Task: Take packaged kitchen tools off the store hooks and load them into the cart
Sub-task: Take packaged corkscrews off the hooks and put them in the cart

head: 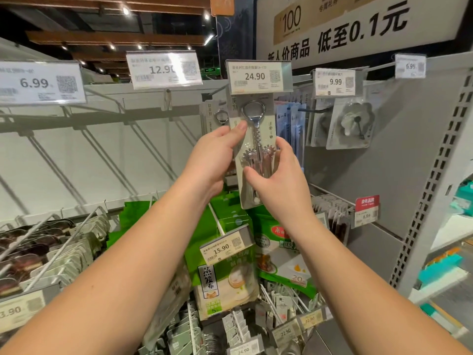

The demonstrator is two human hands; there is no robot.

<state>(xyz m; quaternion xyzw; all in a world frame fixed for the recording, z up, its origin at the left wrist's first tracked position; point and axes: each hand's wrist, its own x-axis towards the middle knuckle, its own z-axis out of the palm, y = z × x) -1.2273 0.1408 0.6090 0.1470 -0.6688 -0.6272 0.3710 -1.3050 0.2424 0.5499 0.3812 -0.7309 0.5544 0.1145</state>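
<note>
**What the hands and tags keep from view**

The left hand point(217, 152) covers the left edge of the corkscrew package point(257, 155), and the right hand point(279, 175) covers its lower right part. The 24.90 price tag point(258, 76) hides the package's top and the hook carrying it. A second package point(213, 116) behind is mostly hidden. The small print on the tags is unreadable. Both forearms run off the bottom edge.
</note>
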